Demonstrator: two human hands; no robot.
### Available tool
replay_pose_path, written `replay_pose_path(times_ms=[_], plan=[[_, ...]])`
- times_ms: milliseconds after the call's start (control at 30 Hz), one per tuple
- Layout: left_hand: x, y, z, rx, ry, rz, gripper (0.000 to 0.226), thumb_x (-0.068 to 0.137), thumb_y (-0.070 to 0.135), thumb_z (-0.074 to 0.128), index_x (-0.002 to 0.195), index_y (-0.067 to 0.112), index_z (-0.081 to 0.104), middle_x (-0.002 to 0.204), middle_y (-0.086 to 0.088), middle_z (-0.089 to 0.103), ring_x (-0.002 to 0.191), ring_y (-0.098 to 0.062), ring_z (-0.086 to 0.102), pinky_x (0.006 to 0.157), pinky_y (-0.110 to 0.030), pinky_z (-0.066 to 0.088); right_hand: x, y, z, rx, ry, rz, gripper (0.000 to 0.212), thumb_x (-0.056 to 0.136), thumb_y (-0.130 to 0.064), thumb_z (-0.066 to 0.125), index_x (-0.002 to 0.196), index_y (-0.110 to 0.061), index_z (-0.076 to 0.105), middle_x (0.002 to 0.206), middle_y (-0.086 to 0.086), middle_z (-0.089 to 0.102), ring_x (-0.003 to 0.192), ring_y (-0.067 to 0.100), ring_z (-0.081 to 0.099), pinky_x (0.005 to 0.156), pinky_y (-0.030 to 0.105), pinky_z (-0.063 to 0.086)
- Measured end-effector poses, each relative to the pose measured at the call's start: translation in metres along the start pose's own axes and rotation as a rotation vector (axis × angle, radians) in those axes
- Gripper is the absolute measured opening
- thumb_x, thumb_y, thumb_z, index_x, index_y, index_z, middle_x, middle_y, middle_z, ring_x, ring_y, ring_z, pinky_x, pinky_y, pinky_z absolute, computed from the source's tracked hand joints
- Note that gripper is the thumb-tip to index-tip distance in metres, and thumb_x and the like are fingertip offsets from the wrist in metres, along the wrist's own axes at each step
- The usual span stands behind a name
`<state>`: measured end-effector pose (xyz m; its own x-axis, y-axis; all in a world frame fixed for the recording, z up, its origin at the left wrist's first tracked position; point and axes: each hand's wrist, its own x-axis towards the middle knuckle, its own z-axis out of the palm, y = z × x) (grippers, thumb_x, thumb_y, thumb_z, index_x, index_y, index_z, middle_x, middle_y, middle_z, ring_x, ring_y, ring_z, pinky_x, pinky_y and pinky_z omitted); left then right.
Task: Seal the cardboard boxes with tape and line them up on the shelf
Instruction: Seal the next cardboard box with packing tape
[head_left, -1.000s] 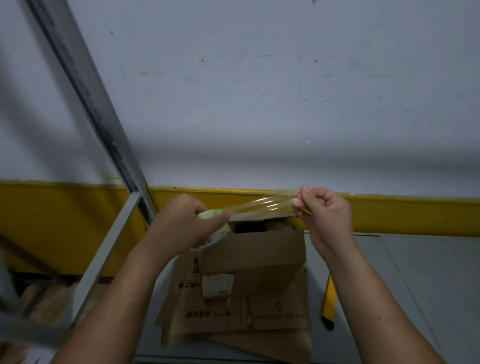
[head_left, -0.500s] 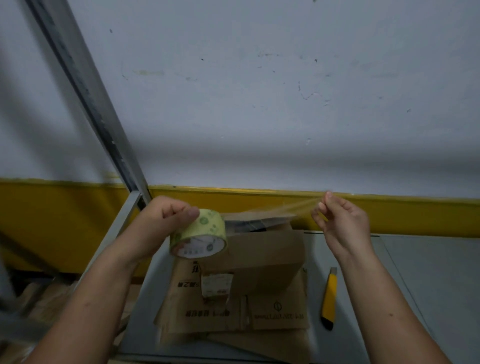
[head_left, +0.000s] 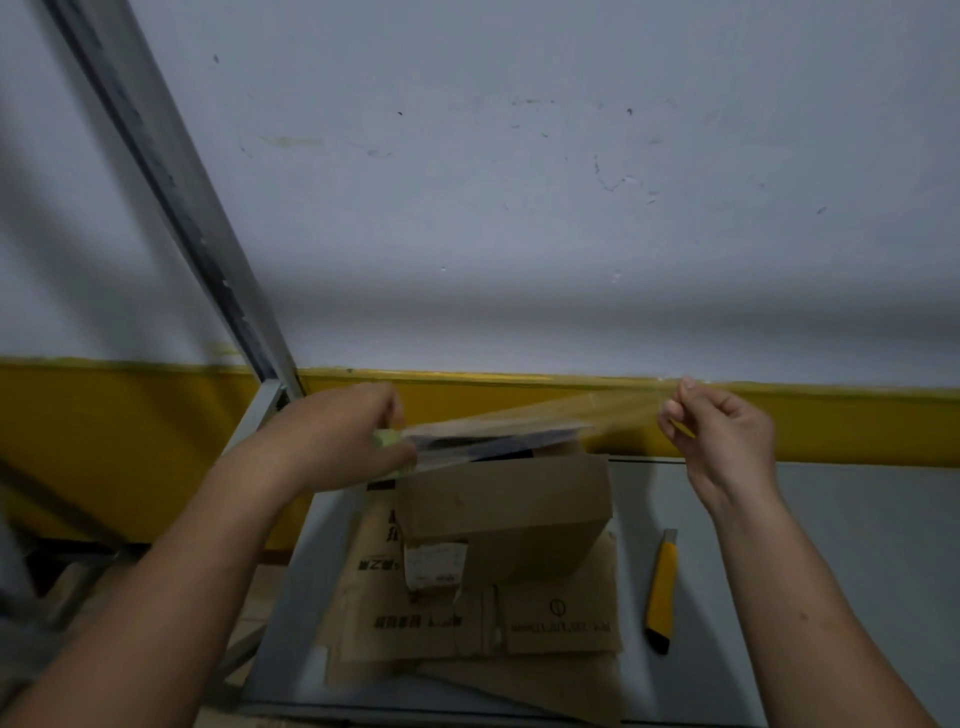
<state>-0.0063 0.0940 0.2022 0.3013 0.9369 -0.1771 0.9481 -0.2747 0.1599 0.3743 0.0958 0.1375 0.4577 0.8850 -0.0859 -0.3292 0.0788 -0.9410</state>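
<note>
Cardboard closest in: flattened sheets (head_left: 467, 623) lie on the grey shelf (head_left: 831, 545), and on top of them sits 1 cardboard box (head_left: 504, 514). Its top looks open at the far side, with a dark gap showing and no tape across it. Just right of the pile, clear of it, a yellow utility knife (head_left: 661, 587) lies on the shelf.

Up a level, both hands are busy. The left hand (head_left: 332, 441) is wrapped round the tape roll (head_left: 387, 440), with only a sliver of green peeking past the fingers. The right hand (head_left: 727, 441) pinches the free end of the clear tape strip (head_left: 519, 423) between thumb and fingertips. The strip hangs taut in the air above the box's far edge, and I can't make out that it touches anything. Beyond it run the yellow wall band (head_left: 857, 426) and the pale wall (head_left: 571, 208), with a metal upright (head_left: 171, 171) slanting off at the left.

By my reading, the job now is laying that strip. Hold the tension so the film doesn't fold onto itself, and line it up over the flap seam. Land the right end first, a little down the side, then smooth back toward the roll. With 2 hands occupied, the flaps will likely need pressing down with the strip itself. The knife sits handy for the cut.
</note>
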Motion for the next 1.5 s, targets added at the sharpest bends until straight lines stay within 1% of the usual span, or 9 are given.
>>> replay_pose_path(times_ms=[100, 267, 433, 567, 800, 900, 1067, 1233, 1500], plan=[[0.028, 0.008, -0.005, -0.027, -0.219, 0.087, 0.035, 0.097, 0.053, 0.066, 0.125, 0.037, 0.054, 0.121, 0.018, 0.060, 0.106, -0.010, 0.061, 0.094, -0.040, 0.057, 0.006, 0.001, -0.007, 0.000, 0.001, 0.020, 0.014, 0.097, -0.011, 0.069, 0.083, -0.009, 0.069, 0.073, 0.003, 0.062, 0.063, 0.013, 0.057, 0.070, 0.035, 0.051], [0.078, 0.018, -0.013, -0.077, -0.585, 0.128, 0.022, 0.099, 0.029, 0.069, 0.119, 0.034, 0.061, 0.118, 0.003, 0.066, 0.106, -0.022, 0.064, 0.090, -0.042, 0.055, 0.009, 0.000, -0.013, -0.025, -0.011, 0.066, 0.018, 0.099, -0.011, 0.067, 0.081, -0.009, 0.067, 0.071, 0.002, 0.059, 0.062, 0.014, 0.055, 0.068, 0.035, 0.048], [0.108, 0.029, -0.018, -0.044, -0.824, 0.140, 0.017, 0.100, 0.019, 0.070, 0.117, 0.024, 0.070, 0.101, 0.000, 0.070, 0.065, -0.007, 0.070, 0.067, -0.034, 0.058, 0.009, 0.006, -0.021, -0.052, -0.034, 0.100, 0.017, 0.099, -0.013, 0.067, 0.082, -0.009, 0.066, 0.068, 0.001, 0.058, 0.064, 0.015, 0.056, 0.062, 0.030, 0.049], [0.120, 0.034, -0.012, -0.139, -0.969, -0.014, 0.024, 0.099, 0.011, 0.069, 0.123, 0.014, 0.072, 0.115, -0.010, 0.079, 0.092, -0.035, 0.079, 0.102, -0.054, 0.057, 0.010, 0.011, -0.025, -0.056, -0.044, 0.118, 0.017, 0.099, -0.014, 0.066, 0.083, -0.009, 0.065, 0.068, 0.002, 0.058, 0.064, 0.014, 0.056, 0.064, 0.031, 0.047], [0.126, 0.018, 0.021, -0.088, -1.104, -0.105, 0.051, 0.087, 0.043, 0.069, 0.126, 0.009, 0.075, 0.135, -0.022, 0.069, 0.123, -0.045, 0.066, 0.111, -0.060, 0.049, 0.010, 0.020, -0.029, -0.128, 0.005, 0.152, 0.011, 0.096, -0.018, 0.072, 0.095, -0.007, 0.072, 0.075, 0.008, 0.068, 0.070, 0.015, 0.064, 0.067, 0.030, 0.056], [0.124, 0.013, 0.030, -0.190, -1.085, -0.116, 0.041, 0.101, 0.026, 0.059, 0.131, -0.001, 0.067, 0.135, -0.022, 0.068, 0.115, -0.043, 0.070, 0.108, -0.058, 0.053, 0.010, 0.030, -0.029, -0.155, 0.059, 0.160, 0.016, 0.094, -0.021, 0.075, 0.098, -0.006, 0.073, 0.078, 0.009, 0.070, 0.071, 0.016, 0.064, 0.068, 0.031, 0.055], [0.123, -0.004, 0.025, -0.328, -1.042, -0.122, 0.023, 0.108, 0.013, 0.051, 0.124, 0.005, 0.066, 0.115, -0.011, 0.076, 0.071, -0.020, 0.066, 0.048, -0.025, 0.052, 0.008, 0.041, -0.028, -0.205, 0.087, 0.189, 0.014, 0.093, -0.023, 0.076, 0.093, -0.010, 0.073, 0.080, 0.008, 0.074, 0.078, 0.017, 0.067, 0.073, 0.031, 0.054], [0.117, -0.023, 0.020, -0.340, -0.949, -0.123, 0.023, 0.102, 0.022, 0.065, 0.121, 0.015, 0.077, 0.114, -0.007, 0.079, 0.095, -0.023, 0.076, 0.080, -0.037, 0.060, 0.002, 0.054, -0.018, -0.181, 0.075, 0.248, 0.013, 0.095, -0.022, 0.074, 0.090, -0.011, 0.072, 0.077, 0.006, 0.072, 0.076, 0.016, 0.067, 0.077, 0.034, 0.056], [0.112, -0.040, 0.020, -0.339, -0.999, -0.155, 0.025, 0.103, 0.018, 0.060, 0.119, 0.004, 0.074, 0.100, -0.012, 0.074, 0.073, -0.023, 0.067, 0.057, -0.030, 0.053, 0.003, 0.074, 0.001, -0.156, 0.058, 0.351, 0.015, 0.094, -0.022, 0.075, 0.089, -0.008, 0.072, 0.076, 0.006, 0.073, 0.078, 0.018, 0.070, 0.080, 0.039, 0.060]])
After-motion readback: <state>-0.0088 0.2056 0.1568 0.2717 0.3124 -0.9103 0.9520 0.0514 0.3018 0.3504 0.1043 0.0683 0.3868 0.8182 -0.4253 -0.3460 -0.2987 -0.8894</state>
